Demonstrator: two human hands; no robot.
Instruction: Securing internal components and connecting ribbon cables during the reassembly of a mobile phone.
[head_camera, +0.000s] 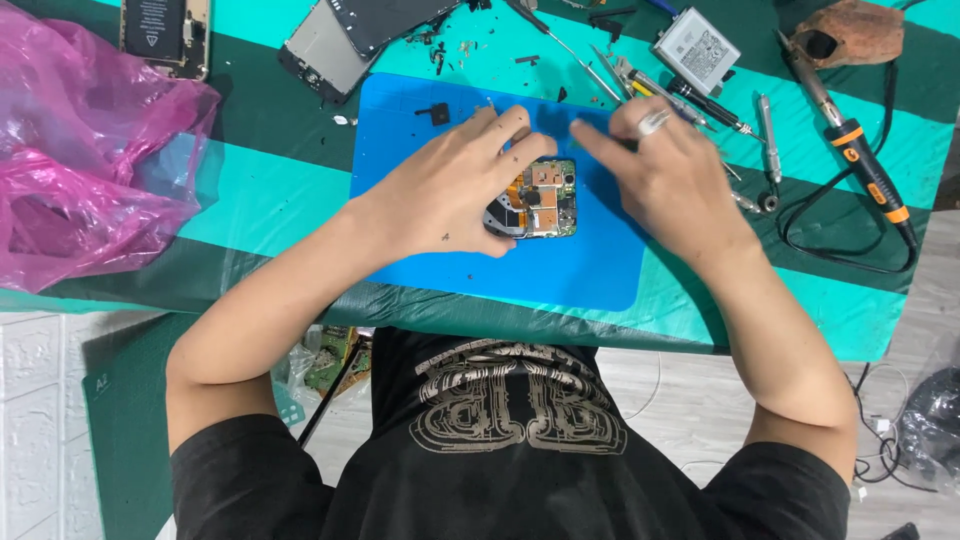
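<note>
Hands meet over a small green-and-gold phone circuit board (540, 198): the left hand (450, 190) pins it on the blue rubber mat (600, 270), fingers spread; the right hand (665, 180) pinches something unclear just beyond it. Farther right lies an orange-banded soldering iron (865, 165).

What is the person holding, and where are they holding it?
The left hand rests on an opened phone on the blue mat, covering its left end. Whether the right hand pinches anything cannot be told.

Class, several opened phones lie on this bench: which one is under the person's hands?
The opened phone on the blue mat, circuit board exposed; the others lie along the table's far edge.
</note>
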